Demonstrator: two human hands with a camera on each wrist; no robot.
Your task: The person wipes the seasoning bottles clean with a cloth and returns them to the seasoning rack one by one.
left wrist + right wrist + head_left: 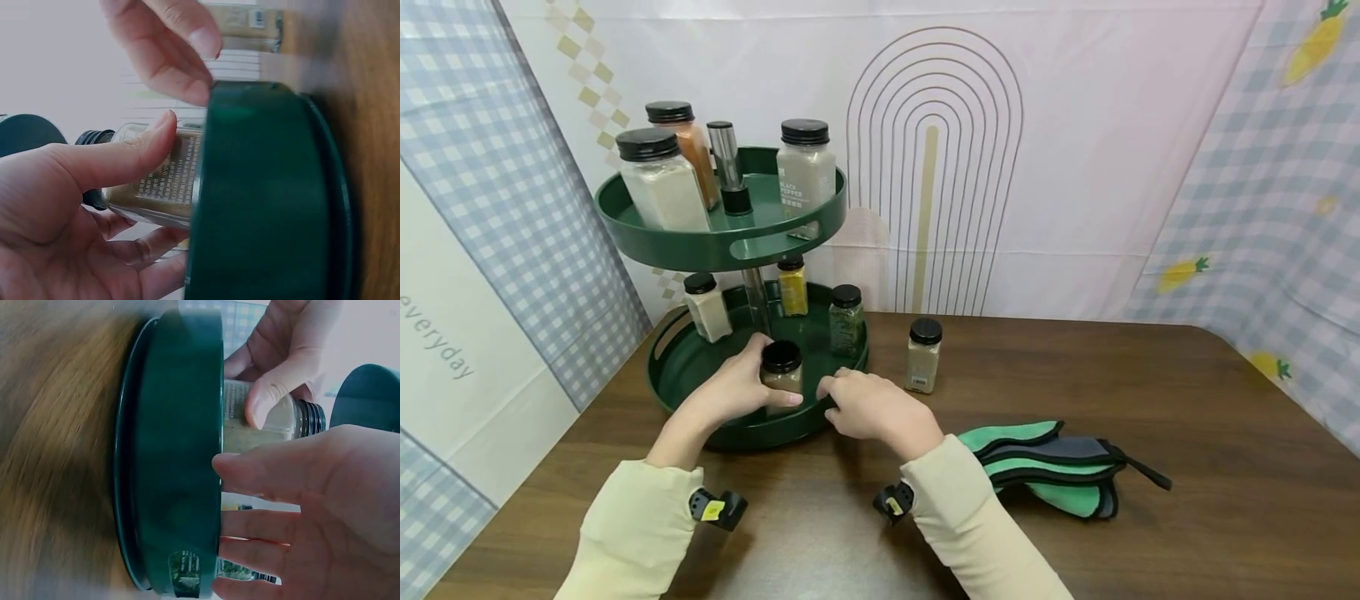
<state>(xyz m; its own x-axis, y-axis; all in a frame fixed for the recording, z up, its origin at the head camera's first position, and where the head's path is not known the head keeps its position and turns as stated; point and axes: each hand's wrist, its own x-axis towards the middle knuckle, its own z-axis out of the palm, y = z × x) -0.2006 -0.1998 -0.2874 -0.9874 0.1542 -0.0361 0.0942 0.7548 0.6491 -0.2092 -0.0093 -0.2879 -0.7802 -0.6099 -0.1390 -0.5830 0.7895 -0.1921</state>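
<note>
On the lower tier of a green two-tier rotating rack [756, 433] stands a square spice jar [782, 379] with a black lid and pale brown powder. My left hand [733, 387] grips it, with the thumb along its front side and the fingers behind, as the left wrist view shows. The jar's base is hidden by the tier's rim [262, 187]. My right hand [876, 407] is at the right front of that rim, its fingertips touching or just over the edge; it holds no jar. In the right wrist view its fingers [259, 526] look nearly straight.
The lower tier also carries a white-powder jar [708, 308], a yellow jar [793, 287] and a green herb jar [847, 321]. Larger jars, including black pepper [806, 179], stand on the upper tier [715, 248]. Another jar [922, 357] and a green-grey fabric item [1052, 467] are on the table.
</note>
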